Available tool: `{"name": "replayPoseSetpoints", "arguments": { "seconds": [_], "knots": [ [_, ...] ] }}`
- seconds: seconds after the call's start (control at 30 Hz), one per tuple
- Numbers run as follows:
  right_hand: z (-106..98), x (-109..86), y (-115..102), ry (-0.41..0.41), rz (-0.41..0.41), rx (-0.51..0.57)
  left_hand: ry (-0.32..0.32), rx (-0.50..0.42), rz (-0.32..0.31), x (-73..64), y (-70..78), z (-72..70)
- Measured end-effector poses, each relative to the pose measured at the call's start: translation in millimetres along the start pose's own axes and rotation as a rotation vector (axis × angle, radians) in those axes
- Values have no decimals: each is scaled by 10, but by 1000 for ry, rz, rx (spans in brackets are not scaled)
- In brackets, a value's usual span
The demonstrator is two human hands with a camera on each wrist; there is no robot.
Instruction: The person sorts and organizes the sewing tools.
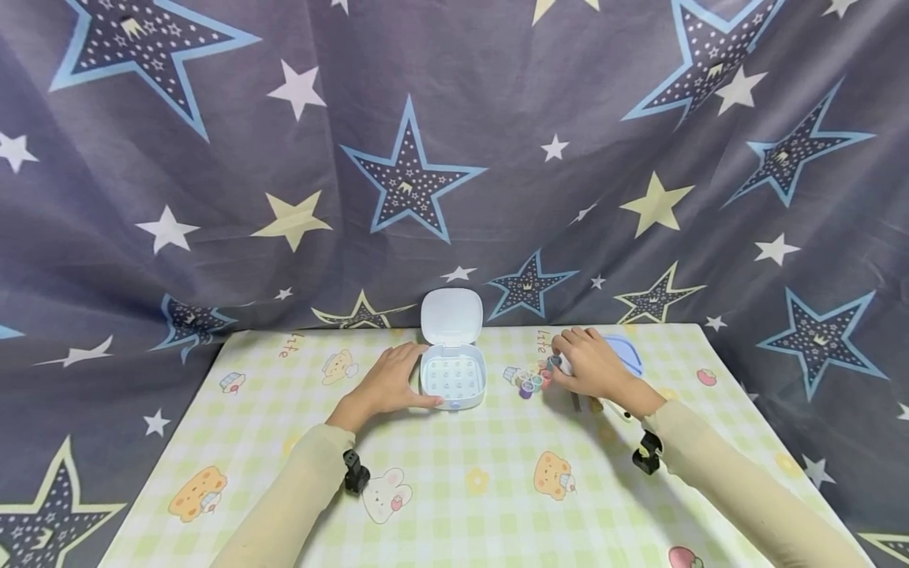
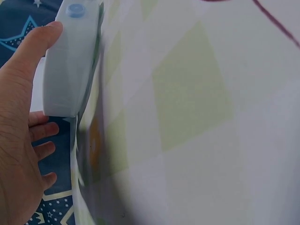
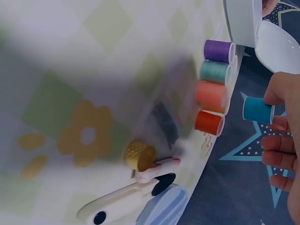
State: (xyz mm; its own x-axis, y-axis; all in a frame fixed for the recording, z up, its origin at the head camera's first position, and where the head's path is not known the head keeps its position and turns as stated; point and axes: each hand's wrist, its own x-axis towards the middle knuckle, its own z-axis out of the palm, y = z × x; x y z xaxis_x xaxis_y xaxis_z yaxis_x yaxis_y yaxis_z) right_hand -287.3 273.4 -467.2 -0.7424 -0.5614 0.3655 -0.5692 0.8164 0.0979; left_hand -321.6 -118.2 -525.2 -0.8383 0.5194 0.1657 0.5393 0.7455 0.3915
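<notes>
A small white box [image 1: 454, 380] stands with its lid [image 1: 451, 315] raised, near the table's far edge. My left hand [image 1: 390, 383] grips its left side, thumb on the front wall by the blue latch [image 2: 76, 10]. To the right, my right hand [image 1: 589, 367] pinches a teal thread spool [image 3: 258, 110] between thumb and fingers, lifted off the cloth. Beside it several spools stand in a cluster, among them a purple spool [image 3: 219, 50], a pale green spool [image 3: 215, 72] and a red-orange spool [image 3: 209, 123].
Below the right hand lie a gold thimble [image 3: 139, 154], a cream-handled tool [image 3: 117, 200] with dark ends, a light blue ridged object [image 3: 164, 206] and a clear packet [image 3: 164, 123] with something dark inside. A star-patterned curtain [image 1: 412, 173] hangs behind the checked tablecloth [image 1: 440, 505].
</notes>
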Motion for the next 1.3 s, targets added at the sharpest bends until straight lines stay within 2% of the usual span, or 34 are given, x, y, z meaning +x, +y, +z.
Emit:
{"name": "replayPoseSetpoints", "arguments": {
  "seconds": [0.2, 0.37, 0.6, 0.83, 1.07, 1.3],
  "knots": [
    [-12, 83, -44, 13, -29, 17, -19, -8, 2, -2, 7, -7],
    [-21, 182, -127, 38, -61, 33, -2, -10, 7, 8, -3, -20],
    [43, 318, -306, 35, -119, 68, -23, -8, -15, -64, -6, -10],
    [-13, 565, -459, 61, -165, 48, 3, 6, 18, 18, -9, -20],
    [-71, 847, -657, 12, -210, 5, 11, -3, 9, 6, -26, -40],
    [28, 1033, -776, -27, -241, -6, 23, 5, 38, 17, -24, -9]
  ]
}}
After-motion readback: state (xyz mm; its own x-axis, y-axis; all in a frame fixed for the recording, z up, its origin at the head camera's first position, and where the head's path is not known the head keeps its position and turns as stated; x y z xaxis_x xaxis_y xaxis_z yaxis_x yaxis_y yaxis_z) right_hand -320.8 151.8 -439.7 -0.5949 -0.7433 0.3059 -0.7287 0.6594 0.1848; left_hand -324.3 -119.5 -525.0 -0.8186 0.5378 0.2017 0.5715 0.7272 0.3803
